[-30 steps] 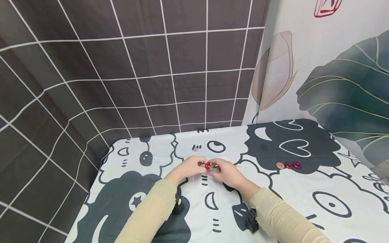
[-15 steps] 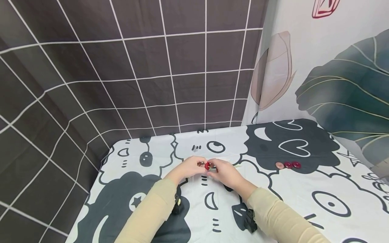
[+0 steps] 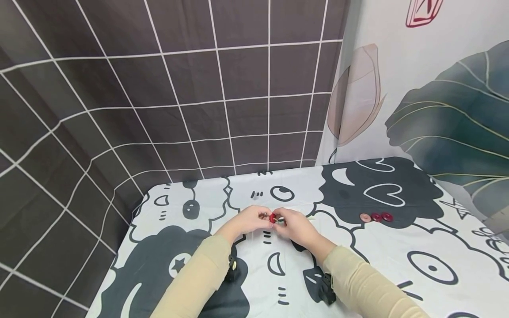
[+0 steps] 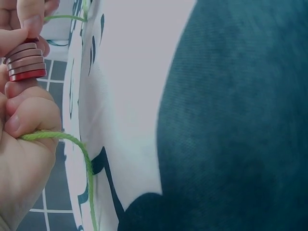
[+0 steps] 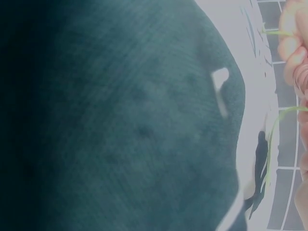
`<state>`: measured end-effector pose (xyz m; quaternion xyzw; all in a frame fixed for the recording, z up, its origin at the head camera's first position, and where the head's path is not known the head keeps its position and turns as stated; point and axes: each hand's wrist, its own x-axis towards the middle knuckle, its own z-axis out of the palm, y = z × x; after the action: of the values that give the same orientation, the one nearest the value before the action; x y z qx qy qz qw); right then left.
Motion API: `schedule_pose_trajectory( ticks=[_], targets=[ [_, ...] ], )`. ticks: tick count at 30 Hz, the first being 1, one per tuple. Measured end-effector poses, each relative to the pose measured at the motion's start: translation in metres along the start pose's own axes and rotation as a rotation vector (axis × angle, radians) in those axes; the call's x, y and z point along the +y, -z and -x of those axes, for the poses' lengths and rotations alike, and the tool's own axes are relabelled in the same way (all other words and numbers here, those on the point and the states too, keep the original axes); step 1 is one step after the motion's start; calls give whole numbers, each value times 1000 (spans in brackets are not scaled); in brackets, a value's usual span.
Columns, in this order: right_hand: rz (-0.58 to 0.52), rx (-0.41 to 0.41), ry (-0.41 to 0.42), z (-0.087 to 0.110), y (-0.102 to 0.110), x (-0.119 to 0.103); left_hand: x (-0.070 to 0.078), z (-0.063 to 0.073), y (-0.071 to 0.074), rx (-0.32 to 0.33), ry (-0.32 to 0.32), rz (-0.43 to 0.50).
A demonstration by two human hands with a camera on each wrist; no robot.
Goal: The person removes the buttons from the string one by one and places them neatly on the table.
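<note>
Both hands meet over the middle of the cloth-covered table in the head view. Between their fingertips is a short stack of round buttons (image 4: 26, 62), brownish ones with a red one at one end; it shows as a small red spot in the head view. My left hand (image 3: 252, 218) pinches the red end. Fingers of my right hand (image 3: 293, 224) grip the other end, partly covering it. A green cord (image 4: 84, 154) comes out beside the left fingers and hangs down, while another length of green cord (image 4: 67, 17) runs from the right hand.
To the right on the cloth (image 3: 397, 247) lies a row of loose buttons, one pinkish (image 3: 365, 217) and two dark red (image 3: 381, 217). A dark gridded curtain (image 3: 238, 88) stands behind the table, and a leaf-patterned curtain (image 3: 449, 115) at the right.
Both hands stay together at the same place. The red end of the stack has turned slightly between the fingers; the loose buttons have not moved.
</note>
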<state>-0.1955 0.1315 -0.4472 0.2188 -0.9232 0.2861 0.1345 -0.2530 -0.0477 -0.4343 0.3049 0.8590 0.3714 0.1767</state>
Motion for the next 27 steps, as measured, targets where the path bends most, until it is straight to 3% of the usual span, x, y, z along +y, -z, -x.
schedule_pose_trajectory(
  ticks=[10,17,27],
  targets=[
    [-183,34,-112,2,-3,3,1,0,1,14,-39,-11],
    [-399,-46,-257,1,-4,2,-3,0,1,24,-25,-24],
    [-369,-81,-267,2,-1,9,-6,1,2,38,-2,2]
  ],
)
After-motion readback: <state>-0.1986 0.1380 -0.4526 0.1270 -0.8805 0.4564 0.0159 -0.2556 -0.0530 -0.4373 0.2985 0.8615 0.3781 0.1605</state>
